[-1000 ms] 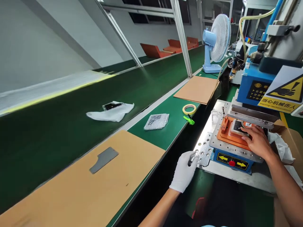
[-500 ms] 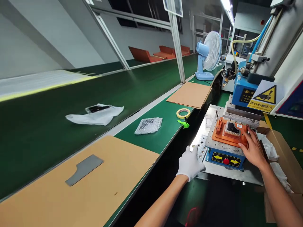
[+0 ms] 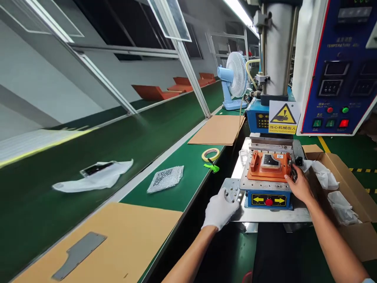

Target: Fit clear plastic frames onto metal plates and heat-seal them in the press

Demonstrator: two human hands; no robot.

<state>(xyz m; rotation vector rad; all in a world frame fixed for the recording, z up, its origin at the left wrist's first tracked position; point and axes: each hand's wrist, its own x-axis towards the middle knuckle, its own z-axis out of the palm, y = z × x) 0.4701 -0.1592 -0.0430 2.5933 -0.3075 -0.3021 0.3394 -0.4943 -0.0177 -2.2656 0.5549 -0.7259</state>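
Beside the orange jig [image 3: 266,175], the left hand [image 3: 219,210] lies open on a metal plate [image 3: 232,188]; the right hand [image 3: 297,188] pinches a dark tool [image 3: 293,173].

One camera on the person's head looks forward and down over the bench [image 3: 173,200] at the left hand [image 3: 220,210] and right hand [image 3: 297,188].

So the left hand [image 3: 219,210], white glove on, is resting on a perforated steel plate [image 3: 232,190] at the table's edge. Bare right hand [image 3: 299,188] sits against the right side of the orange jig [image 3: 266,167], pinching a small dark metal bit [image 3: 293,174], can't really tell what. The jig has a dark rectangular piece [image 3: 269,160] seated mid-top.
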